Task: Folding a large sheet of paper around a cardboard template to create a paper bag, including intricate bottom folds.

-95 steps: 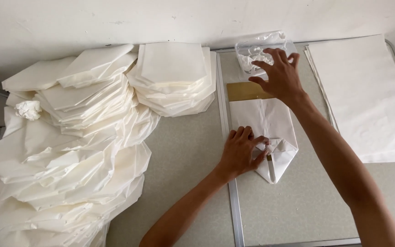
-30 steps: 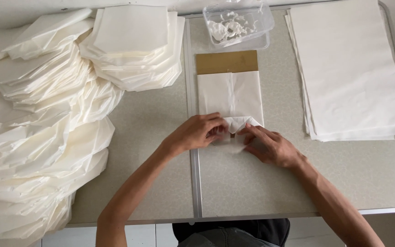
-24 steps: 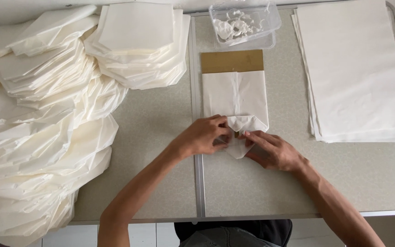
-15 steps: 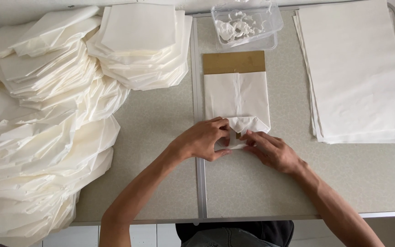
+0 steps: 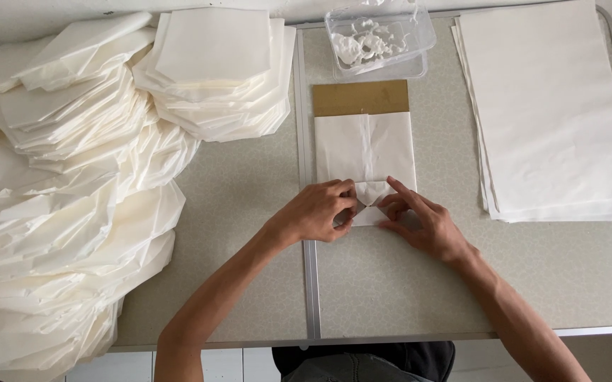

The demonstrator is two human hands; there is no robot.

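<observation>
A white paper bag [image 5: 364, 145] lies flat on the grey table, over a brown cardboard strip [image 5: 360, 97] that shows at its far end. Its near end is folded into a small flap [image 5: 367, 192]. My left hand [image 5: 314, 213] presses the left part of that folded end with its fingertips. My right hand [image 5: 419, 221] presses the right part, index finger stretched along the fold. Neither hand lifts the bag.
A clear plastic tub [image 5: 379, 39] with white scraps stands beyond the bag. A stack of flat white sheets [image 5: 550, 106] lies at the right. Piles of folded white bags [image 5: 214, 67] and more of them [image 5: 58, 205] fill the left side. A metal seam [image 5: 310, 283] runs down the table.
My right hand came back from the plastic tub to the bag's near end. Both hands have folded that end in and now press it flat.
</observation>
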